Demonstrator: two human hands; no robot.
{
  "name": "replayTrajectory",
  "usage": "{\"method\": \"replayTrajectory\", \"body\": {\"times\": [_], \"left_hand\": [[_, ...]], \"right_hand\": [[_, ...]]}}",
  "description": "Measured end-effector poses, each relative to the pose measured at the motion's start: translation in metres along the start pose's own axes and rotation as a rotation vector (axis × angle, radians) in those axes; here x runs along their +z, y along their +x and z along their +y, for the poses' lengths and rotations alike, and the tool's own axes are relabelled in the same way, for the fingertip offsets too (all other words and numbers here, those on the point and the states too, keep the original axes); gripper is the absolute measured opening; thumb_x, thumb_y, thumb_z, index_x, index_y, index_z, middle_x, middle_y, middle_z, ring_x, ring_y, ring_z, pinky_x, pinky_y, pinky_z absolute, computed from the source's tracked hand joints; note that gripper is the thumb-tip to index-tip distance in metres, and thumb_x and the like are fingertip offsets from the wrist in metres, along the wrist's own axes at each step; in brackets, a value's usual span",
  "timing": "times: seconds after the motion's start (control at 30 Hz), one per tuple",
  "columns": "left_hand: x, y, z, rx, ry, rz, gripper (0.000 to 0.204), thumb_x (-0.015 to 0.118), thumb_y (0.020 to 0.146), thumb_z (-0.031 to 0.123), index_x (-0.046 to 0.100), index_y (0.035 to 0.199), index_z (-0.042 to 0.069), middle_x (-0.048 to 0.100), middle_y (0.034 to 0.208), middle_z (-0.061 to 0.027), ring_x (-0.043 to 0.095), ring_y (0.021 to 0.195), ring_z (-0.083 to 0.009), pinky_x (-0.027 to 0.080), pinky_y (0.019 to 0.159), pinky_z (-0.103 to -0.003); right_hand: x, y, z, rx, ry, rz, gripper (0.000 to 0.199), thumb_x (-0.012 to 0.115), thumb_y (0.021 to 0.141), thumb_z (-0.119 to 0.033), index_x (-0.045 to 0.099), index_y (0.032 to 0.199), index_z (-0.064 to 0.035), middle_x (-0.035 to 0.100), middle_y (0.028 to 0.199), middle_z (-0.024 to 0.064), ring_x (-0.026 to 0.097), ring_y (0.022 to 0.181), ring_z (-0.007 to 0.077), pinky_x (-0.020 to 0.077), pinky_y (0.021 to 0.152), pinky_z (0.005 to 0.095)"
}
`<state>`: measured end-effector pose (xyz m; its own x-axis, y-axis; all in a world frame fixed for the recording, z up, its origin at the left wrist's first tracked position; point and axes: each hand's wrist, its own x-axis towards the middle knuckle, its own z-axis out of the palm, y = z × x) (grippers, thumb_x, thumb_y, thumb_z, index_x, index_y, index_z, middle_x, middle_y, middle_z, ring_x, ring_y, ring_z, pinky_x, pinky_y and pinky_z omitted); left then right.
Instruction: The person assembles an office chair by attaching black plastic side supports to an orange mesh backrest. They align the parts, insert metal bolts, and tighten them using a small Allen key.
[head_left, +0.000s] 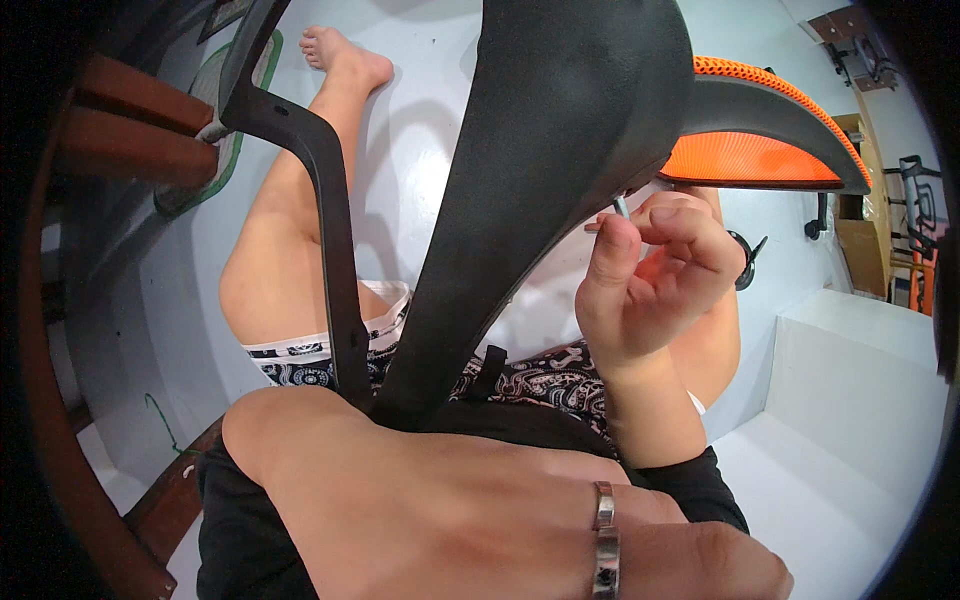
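Observation:
A black chair part (520,150), a broad plastic-looking panel, stands tilted between my legs. Orange mesh in a black frame (765,130) joins it at the upper right. My right hand (660,270) is closed, its thumb and forefinger pinching a thin silver metal rod like a hex key (622,207) at the panel's underside edge. The rod's far end is hidden there. Large and close in the foreground, my left hand (470,500) stretches across the lower part of the view, back upward, with two silver rings. Its fingertips are hidden, so whether it holds anything does not show.
A black angled armrest frame (335,200) rises left of the panel. Brown wooden bars (140,145) and a green-edged mat (205,180) lie farther left. At right are a white box-like block (860,370), a cardboard box (868,215) and a black caster (818,222).

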<state>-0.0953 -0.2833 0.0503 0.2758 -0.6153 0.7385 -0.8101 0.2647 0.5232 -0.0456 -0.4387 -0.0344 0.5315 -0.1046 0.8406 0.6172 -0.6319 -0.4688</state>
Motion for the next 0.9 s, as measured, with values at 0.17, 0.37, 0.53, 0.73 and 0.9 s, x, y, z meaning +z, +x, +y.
{"method": "replayTrajectory", "body": {"times": [0.17,0.37,0.53,0.73,0.9], "left_hand": [[-0.003,0.002,-0.004,-0.012,0.009,0.001,0.089,0.073,0.073,0.031,0.03,0.143,-0.002,0.042,0.143,-0.0205,0.041,0.133,-0.0289,0.033,0.107,-0.04],[-0.013,0.005,-0.01,-0.066,0.072,0.039,0.094,0.073,0.072,0.03,0.027,0.146,-0.003,0.04,0.146,-0.0211,0.039,0.136,-0.0292,0.032,0.109,-0.04],[-0.032,0.0,-0.017,-0.219,0.212,0.14,0.098,0.074,0.071,0.03,0.025,0.148,-0.004,0.038,0.149,-0.0216,0.038,0.138,-0.0295,0.031,0.11,-0.041],[-0.057,-0.014,-0.049,-0.632,0.511,0.189,0.102,0.074,0.07,0.029,0.022,0.151,-0.005,0.036,0.152,-0.0222,0.036,0.141,-0.0298,0.03,0.112,-0.041],[-0.057,-0.026,-0.058,-0.749,0.386,0.103,0.098,0.072,0.073,0.025,0.021,0.151,-0.006,0.048,0.138,-0.0243,0.054,0.124,-0.0314,0.043,0.104,-0.039]], "right_hand": [[0.0,0.001,-0.021,0.13,0.094,-0.061,0.032,0.071,0.083,-0.001,0.048,0.105,-0.0029,0.056,0.083,0.0039,0.055,0.069,0.0168,0.0415,0.075,0.032],[-0.007,0.007,-0.038,0.372,0.387,-0.031,0.028,0.061,0.089,0.007,0.044,0.111,0.0013,0.053,0.096,0.008,0.056,0.078,0.0106,0.0472,0.071,0.0214],[-0.007,0.006,-0.032,0.541,0.46,-0.064,0.029,0.066,0.09,0.001,0.045,0.11,-0.0002,0.053,0.098,0.0069,0.056,0.08,0.0102,0.0472,0.073,0.0213],[-0.001,-0.002,-0.035,0.793,0.773,-0.027,0.025,0.069,0.093,-0.012,0.048,0.104,-0.0036,0.055,0.091,0.0009,0.052,0.078,0.0061,0.0433,0.071,0.0201],[0.0,-0.01,-0.035,0.878,0.976,-0.019,0.028,0.071,0.091,-0.011,0.047,0.105,-0.0037,0.056,0.091,0.0013,0.054,0.079,0.0071,0.0449,0.072,0.0213]]}}
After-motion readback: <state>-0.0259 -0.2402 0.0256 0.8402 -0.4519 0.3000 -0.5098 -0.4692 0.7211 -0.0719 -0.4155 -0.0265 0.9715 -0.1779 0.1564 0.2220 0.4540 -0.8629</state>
